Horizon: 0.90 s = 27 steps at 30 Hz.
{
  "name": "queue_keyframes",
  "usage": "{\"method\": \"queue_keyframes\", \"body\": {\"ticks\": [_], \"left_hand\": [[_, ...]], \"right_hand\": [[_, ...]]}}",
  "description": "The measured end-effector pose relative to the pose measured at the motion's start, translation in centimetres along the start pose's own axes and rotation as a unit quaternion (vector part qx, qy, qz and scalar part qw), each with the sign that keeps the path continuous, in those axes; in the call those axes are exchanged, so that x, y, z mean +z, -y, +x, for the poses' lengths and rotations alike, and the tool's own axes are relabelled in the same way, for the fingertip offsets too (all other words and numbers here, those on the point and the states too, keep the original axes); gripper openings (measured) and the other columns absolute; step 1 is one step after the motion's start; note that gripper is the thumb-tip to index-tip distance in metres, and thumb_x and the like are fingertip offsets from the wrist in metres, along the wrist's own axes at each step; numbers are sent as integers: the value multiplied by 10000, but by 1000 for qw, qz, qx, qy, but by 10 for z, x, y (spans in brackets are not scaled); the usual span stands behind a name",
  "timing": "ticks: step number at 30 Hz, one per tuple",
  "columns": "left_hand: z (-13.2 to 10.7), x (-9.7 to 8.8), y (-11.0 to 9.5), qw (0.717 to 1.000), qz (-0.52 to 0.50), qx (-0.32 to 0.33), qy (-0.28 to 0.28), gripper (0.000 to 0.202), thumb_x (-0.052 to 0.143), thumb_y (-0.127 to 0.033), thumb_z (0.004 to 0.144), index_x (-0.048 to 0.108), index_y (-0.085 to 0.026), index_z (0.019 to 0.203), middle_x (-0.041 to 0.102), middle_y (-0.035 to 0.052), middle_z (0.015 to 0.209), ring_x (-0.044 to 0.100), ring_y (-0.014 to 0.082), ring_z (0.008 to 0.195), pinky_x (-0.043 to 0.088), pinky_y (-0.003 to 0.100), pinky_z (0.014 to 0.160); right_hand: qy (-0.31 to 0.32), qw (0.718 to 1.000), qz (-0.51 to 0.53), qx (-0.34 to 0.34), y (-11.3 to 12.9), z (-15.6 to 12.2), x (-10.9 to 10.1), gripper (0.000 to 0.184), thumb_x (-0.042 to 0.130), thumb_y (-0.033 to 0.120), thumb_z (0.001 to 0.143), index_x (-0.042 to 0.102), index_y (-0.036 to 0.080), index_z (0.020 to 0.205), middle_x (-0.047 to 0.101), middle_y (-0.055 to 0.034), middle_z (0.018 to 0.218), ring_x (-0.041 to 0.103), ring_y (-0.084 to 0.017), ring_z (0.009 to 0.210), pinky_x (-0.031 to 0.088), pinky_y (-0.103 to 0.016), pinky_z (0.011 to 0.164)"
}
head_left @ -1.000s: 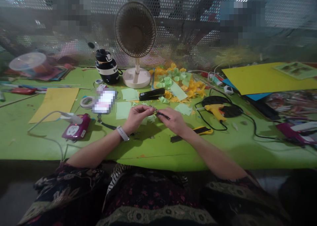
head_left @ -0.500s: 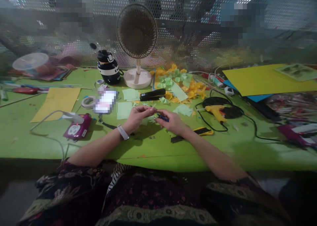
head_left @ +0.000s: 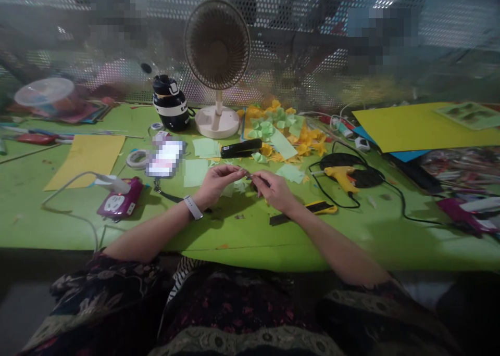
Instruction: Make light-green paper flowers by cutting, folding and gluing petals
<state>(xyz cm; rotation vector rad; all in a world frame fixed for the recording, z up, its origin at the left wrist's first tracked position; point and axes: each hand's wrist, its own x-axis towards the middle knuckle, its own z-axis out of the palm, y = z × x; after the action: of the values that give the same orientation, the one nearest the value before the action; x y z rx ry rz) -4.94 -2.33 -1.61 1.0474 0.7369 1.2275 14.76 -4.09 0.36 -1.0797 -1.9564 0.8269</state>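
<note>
My left hand (head_left: 219, 184), with a pale watch band on its wrist, pinches a tiny item between thumb and forefinger, too small to name. Close against its fingertips, my right hand (head_left: 273, 190) is closed around a small dark object (head_left: 258, 188) that the fingers mostly hide. Light green paper squares (head_left: 196, 173) lie just beyond the left hand, with a black stapler (head_left: 241, 148) behind both hands. Under the right wrist is a yellow and black box cutter (head_left: 321, 207). Folded green paper shapes (head_left: 262, 129) and orange ones (head_left: 312, 140) are heaped farther back.
A fan (head_left: 217, 123) and a black bottle (head_left: 172, 111) stand at the back. Left are a lit phone (head_left: 166, 159), a tape roll (head_left: 137, 159), a magenta power strip (head_left: 120, 202) and yellow paper (head_left: 88, 161). A yellow glue gun (head_left: 340, 176) with its cord lies right, before yellow sheets (head_left: 406, 124).
My right fingers have shifted around their small object; its blue part no longer shows. Both hands' fingertips stay close together. The view has moved slightly.
</note>
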Motion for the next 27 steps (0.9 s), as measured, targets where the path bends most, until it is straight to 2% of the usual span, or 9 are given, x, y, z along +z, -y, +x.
{"method": "queue_keyframes", "body": {"ticks": [2,4,6,8,11,16,22,27], "left_hand": [[0,0,-1,1000,1,0,-7,225,890,-326,661,773,-173,776,780,41,835,721,148,808,555,325,876],[-1,1,-1,1000,-4,-2,-16,245,896,-342,648,762,-166,755,776,40,818,720,147,794,559,323,864],[-1,0,-2,1000,-10,-5,-25,264,899,-355,640,753,-160,742,774,40,807,720,147,781,562,323,855],[-1,0,-1,1000,-8,-4,-28,261,895,-354,647,751,-158,742,772,40,801,719,144,774,564,321,849],[-1,-2,-2,1000,8,13,-15,230,881,-337,678,761,-164,774,776,41,823,722,150,796,567,324,851],[-1,-2,-3,1000,19,20,-5,235,888,-324,671,770,-174,807,782,43,856,727,158,820,567,334,875],[1,-4,2,999,30,21,-4,224,861,-340,712,778,-180,845,784,44,873,723,143,829,567,307,869],[2,-5,5,1000,20,10,-2,247,863,-354,707,770,-173,847,783,49,873,724,148,826,569,317,876]], "right_hand": [[5,1000,17,6,0,0,0,368,505,519,976,643,179,969,668,-40,810,599,-119,541,493,-273,525],[-15,1000,11,-6,0,0,0,322,596,496,934,641,189,1020,695,-63,899,660,-159,686,538,-294,609],[-47,997,-37,-42,-1,0,-1,260,659,435,907,649,201,1020,705,-79,954,678,-202,844,558,-333,728],[-65,989,-95,-88,-2,0,-2,171,645,367,925,666,205,977,709,-81,938,669,-220,899,546,-360,796],[-67,979,-138,-135,-4,0,-3,133,597,304,958,685,204,964,716,-75,904,662,-216,866,532,-361,791],[-76,976,-137,-149,-4,2,-4,126,587,266,964,683,186,950,715,-68,876,650,-190,812,513,-318,735],[-63,979,-128,-148,-3,2,-4,147,555,260,974,668,193,907,703,-52,835,634,-175,791,496,-302,725],[-42,987,-98,-120,-2,3,-4,178,528,272,980,653,187,885,706,-47,822,639,-163,768,492,-288,716]]}}
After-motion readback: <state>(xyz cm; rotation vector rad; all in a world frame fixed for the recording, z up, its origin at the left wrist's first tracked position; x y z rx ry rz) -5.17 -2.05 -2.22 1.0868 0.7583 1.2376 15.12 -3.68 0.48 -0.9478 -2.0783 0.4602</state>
